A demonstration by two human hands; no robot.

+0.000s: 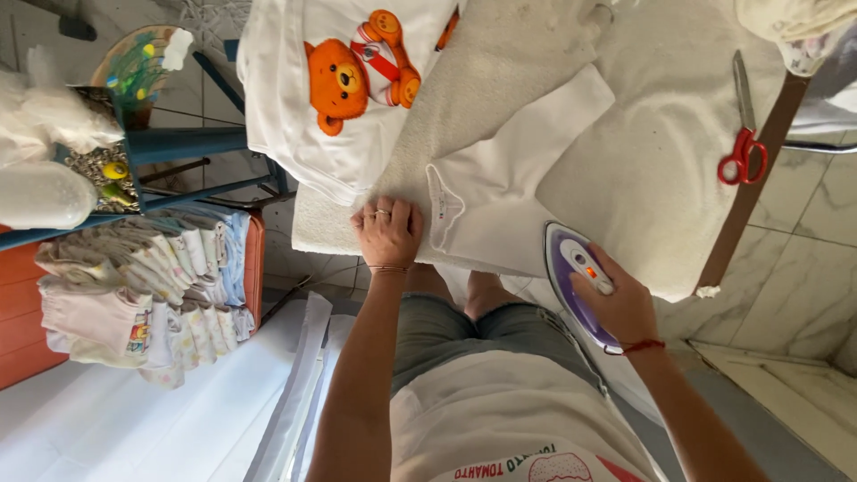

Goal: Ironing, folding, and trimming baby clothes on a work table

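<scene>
White cloth (500, 192) lies on the padded table (661, 152): soft, light, likely to slip and crease. Left hand (388, 234) presses flat and open on its edge. Right hand (620, 303) grips the purple iron (571, 259), probably heavy and hot, by its handle.

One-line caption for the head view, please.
Left hand flattens a white garment on the padded table while the right hand holds a purple iron.

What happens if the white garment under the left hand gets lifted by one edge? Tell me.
The white garment would probably sag and fold: it lies thin and flat over the padded board. It looks light, so the left hand pressing on it likely keeps it from sliding. The iron in the right hand would likely drag it otherwise.
</scene>
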